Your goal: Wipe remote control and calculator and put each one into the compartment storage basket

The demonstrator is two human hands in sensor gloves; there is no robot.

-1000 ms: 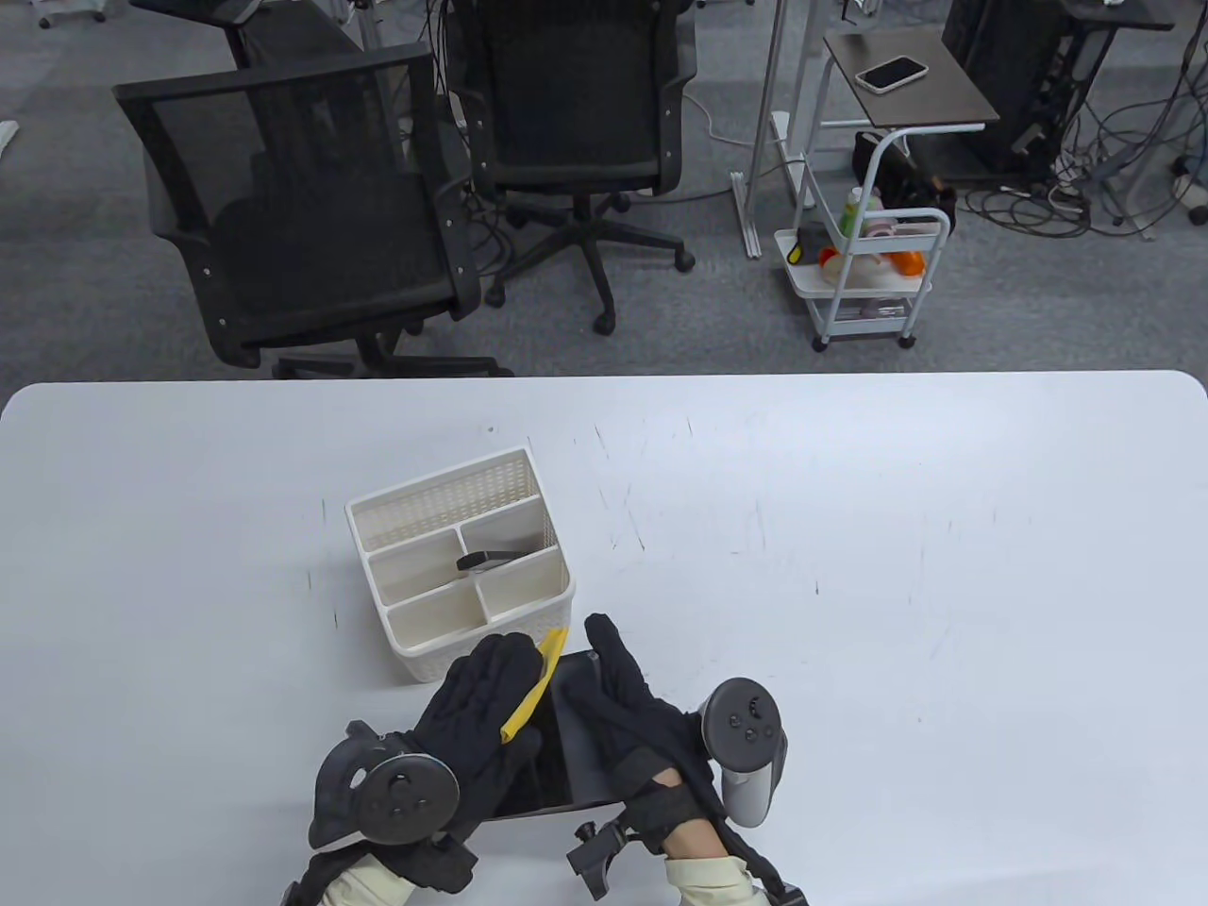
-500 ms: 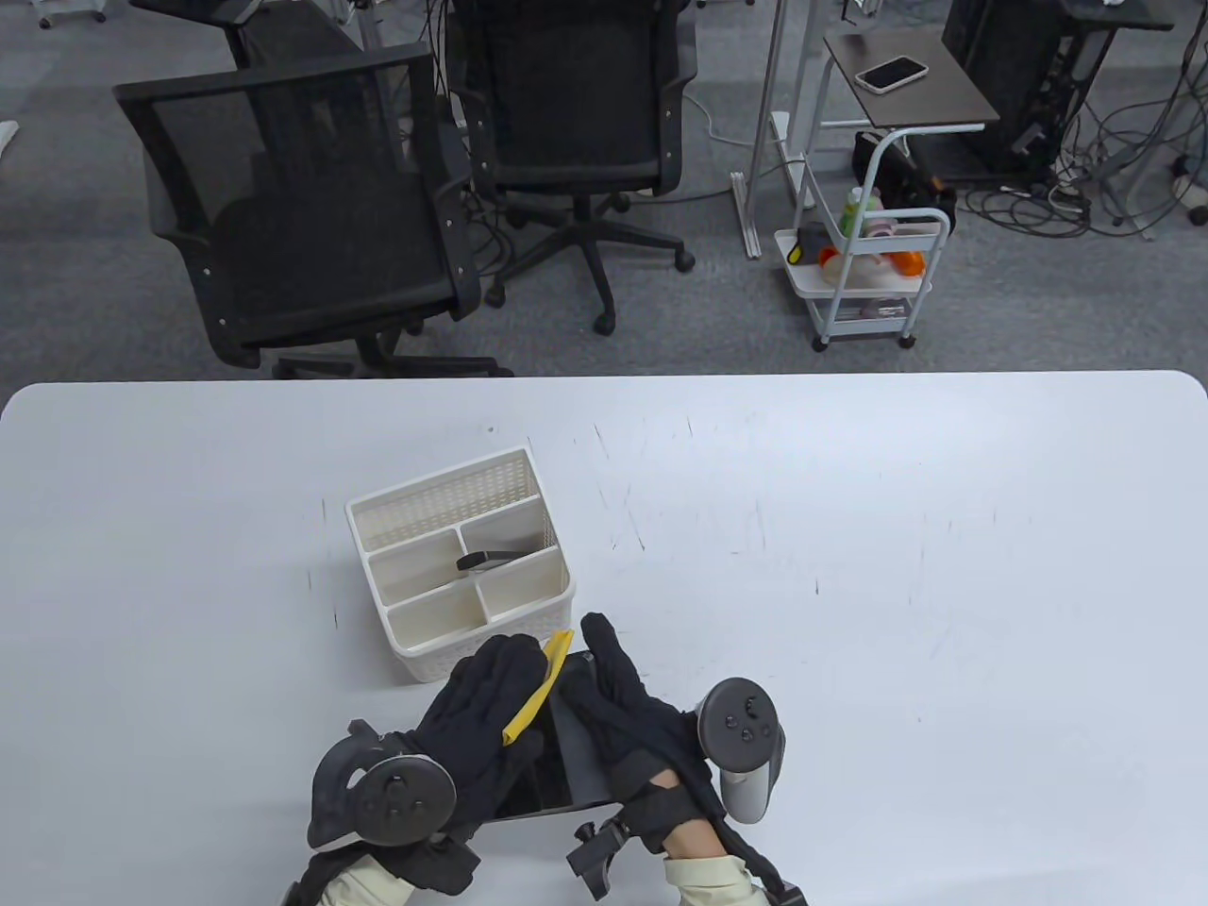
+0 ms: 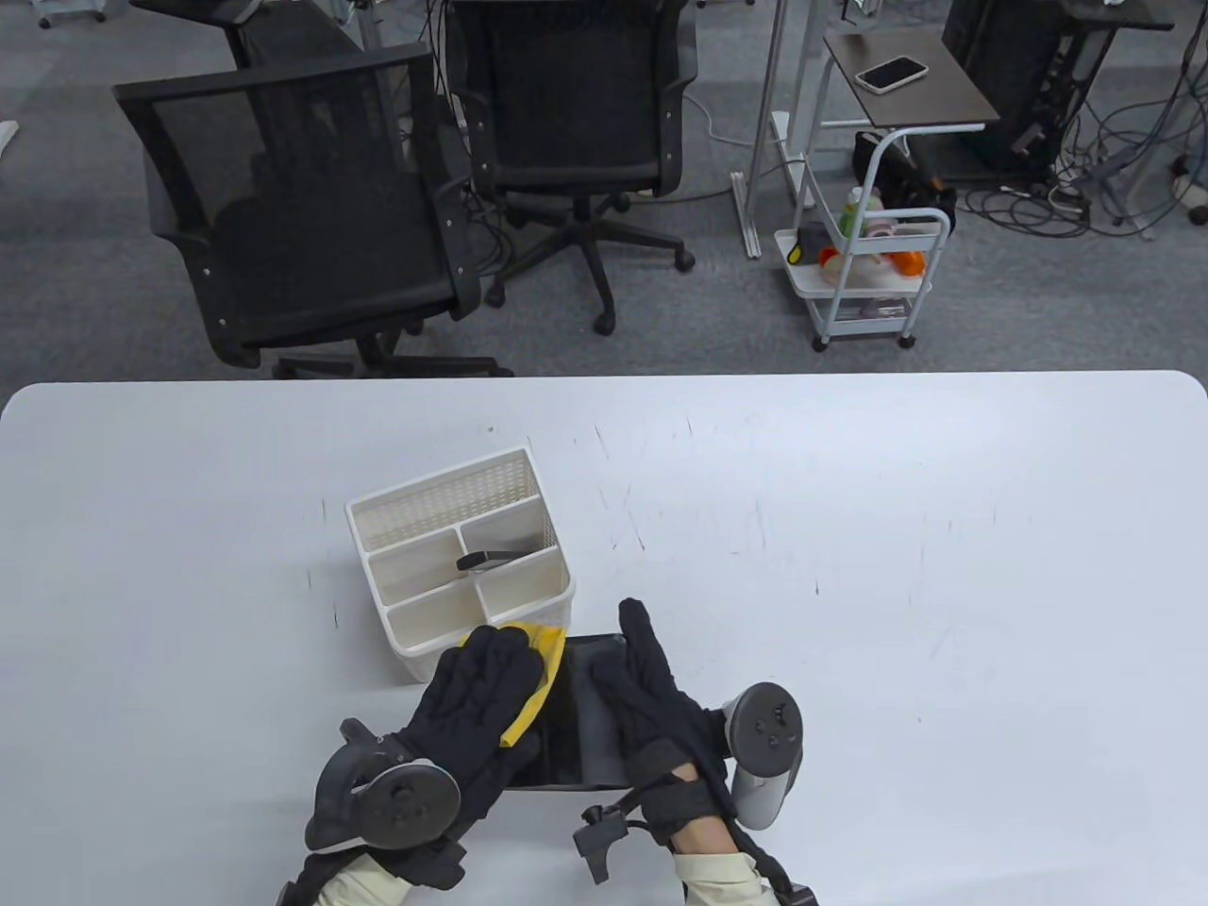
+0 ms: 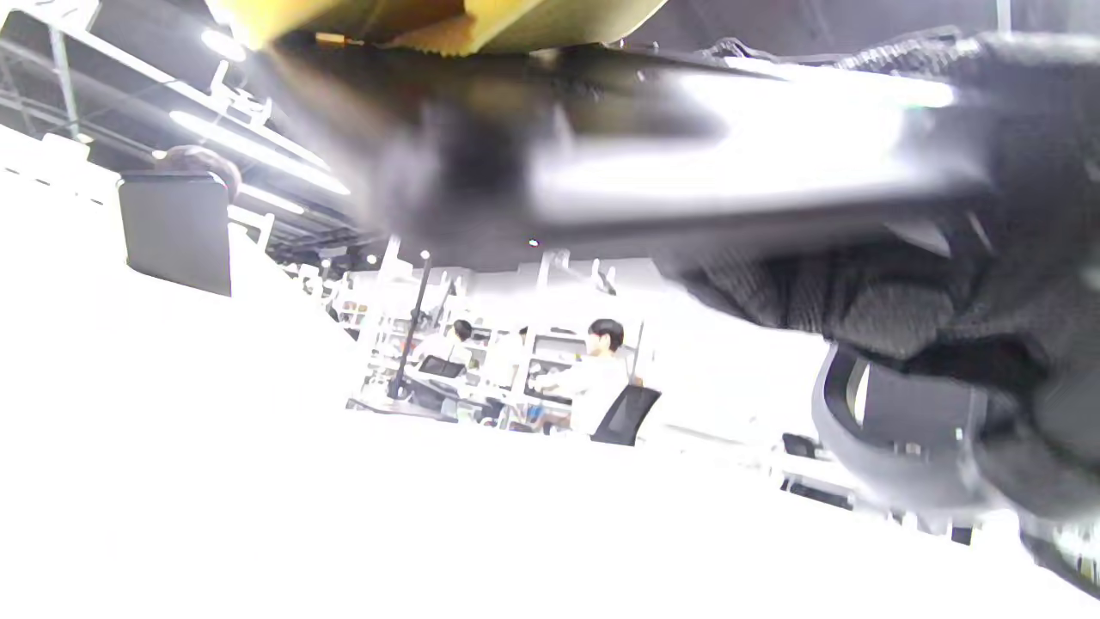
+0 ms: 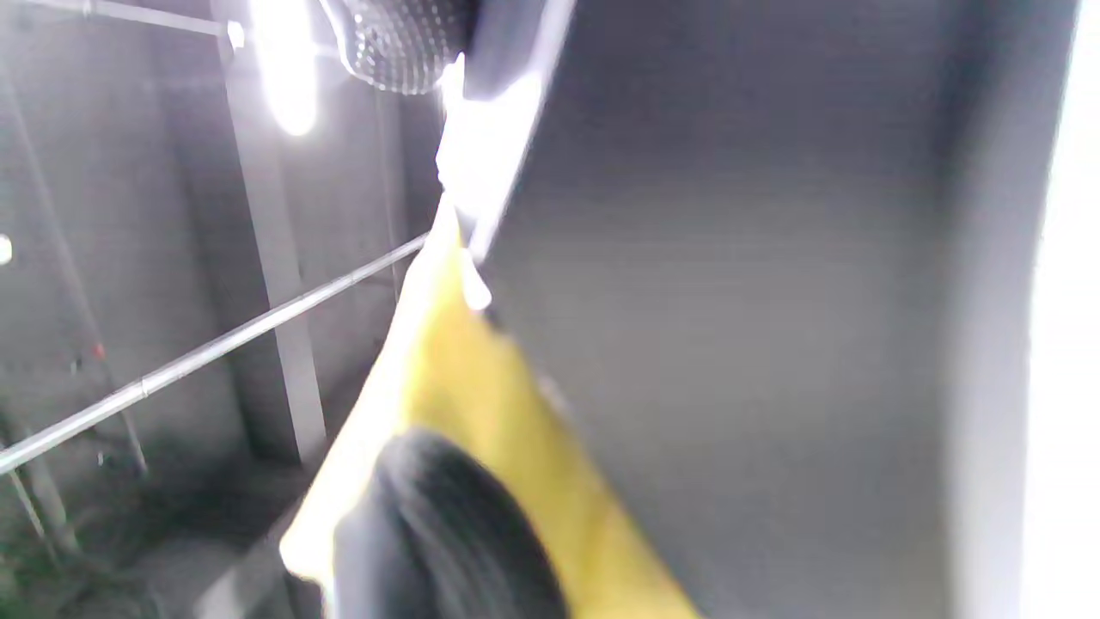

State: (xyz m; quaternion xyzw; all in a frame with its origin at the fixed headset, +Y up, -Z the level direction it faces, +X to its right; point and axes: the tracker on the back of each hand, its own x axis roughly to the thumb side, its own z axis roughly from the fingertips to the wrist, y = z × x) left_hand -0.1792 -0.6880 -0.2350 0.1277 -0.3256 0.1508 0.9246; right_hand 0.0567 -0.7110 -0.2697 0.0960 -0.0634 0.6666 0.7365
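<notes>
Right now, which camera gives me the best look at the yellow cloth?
The table view: the yellow cloth shows under the left hand, pressed on the calculator that the right hand grips. The right wrist view shows a blurred yellow close-up; the left wrist view only catches its edge at the top.

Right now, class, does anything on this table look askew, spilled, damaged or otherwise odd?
Nothing is spilled or broken. The storage basket sits skewed to the table edge. A dark item lies slanted inside one compartment. The tabletop bears thin scratch-like marks. The left hand presses a yellow cloth on the calculator that the right hand holds.
</notes>
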